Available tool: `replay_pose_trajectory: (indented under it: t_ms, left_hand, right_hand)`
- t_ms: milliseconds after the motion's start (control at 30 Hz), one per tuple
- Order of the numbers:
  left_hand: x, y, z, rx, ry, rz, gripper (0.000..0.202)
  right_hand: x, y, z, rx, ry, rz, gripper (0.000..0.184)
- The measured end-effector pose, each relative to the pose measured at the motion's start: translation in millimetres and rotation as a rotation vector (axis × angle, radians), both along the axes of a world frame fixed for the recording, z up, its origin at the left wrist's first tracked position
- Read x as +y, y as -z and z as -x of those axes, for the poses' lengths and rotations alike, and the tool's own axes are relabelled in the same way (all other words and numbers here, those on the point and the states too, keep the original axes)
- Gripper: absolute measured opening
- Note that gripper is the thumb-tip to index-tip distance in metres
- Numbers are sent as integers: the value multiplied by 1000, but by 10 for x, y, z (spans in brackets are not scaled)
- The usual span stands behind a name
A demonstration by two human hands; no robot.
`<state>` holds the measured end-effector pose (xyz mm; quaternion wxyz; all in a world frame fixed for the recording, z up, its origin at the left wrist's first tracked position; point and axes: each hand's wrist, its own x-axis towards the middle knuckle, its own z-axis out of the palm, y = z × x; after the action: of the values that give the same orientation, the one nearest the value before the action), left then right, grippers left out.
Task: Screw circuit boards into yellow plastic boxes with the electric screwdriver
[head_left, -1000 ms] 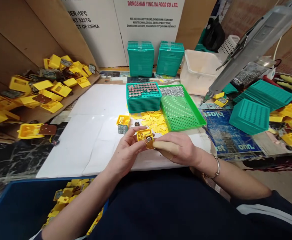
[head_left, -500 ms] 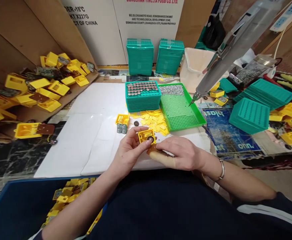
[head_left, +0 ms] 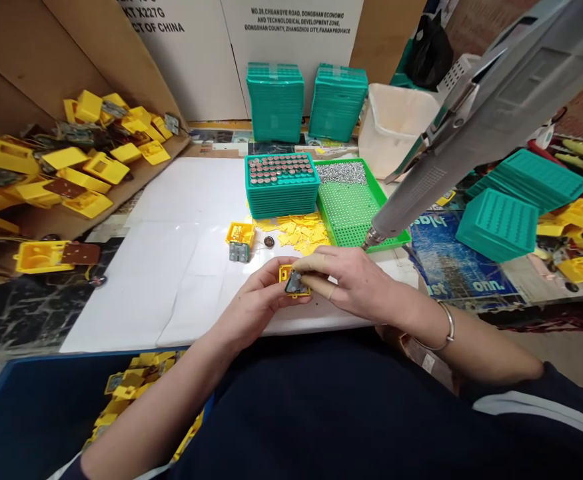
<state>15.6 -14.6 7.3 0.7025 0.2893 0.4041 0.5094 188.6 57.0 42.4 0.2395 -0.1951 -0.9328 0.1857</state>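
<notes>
My left hand (head_left: 257, 297) is closed around a small yellow plastic case (head_left: 286, 272), its open side facing up. Between the thumb and fingers of my right hand (head_left: 354, 281) is a dark circuit board (head_left: 295, 283), tilted over the case opening and partly covering it. Pale finger covers sit on right-hand fingers. Just beyond my hands, another yellow case (head_left: 240, 232) lies on the white sheet with a grey board (head_left: 239, 251) at its front. Beside it is a small round black part (head_left: 269, 241), apparently wired to it.
An electric screwdriver (head_left: 421, 147) hangs at the right, its tip over a green tray (head_left: 396, 239) of screws. Teal trays (head_left: 282, 200) stand stacked behind loose yellow pieces (head_left: 304, 230). Yellow cases (head_left: 104, 167) fill a carton at left; a blue bin (head_left: 31, 400) is below.
The board has gone from hanging below the case, brown side showing, to lying over its opening with the dark side up. My right hand has risen with it. The screwdriver looks closer.
</notes>
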Motion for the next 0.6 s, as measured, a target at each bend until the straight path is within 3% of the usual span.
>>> replay_pose_trajectory:
  t_ms: [300,600]
  left_hand:
    - [52,19,48,-153,33,43,29]
    - [57,26,46,-163,54,4,33]
  right_hand:
    - [145,-131,123,-106,-55,205,17]
    - [140,-267,204,-288,-52,202,18]
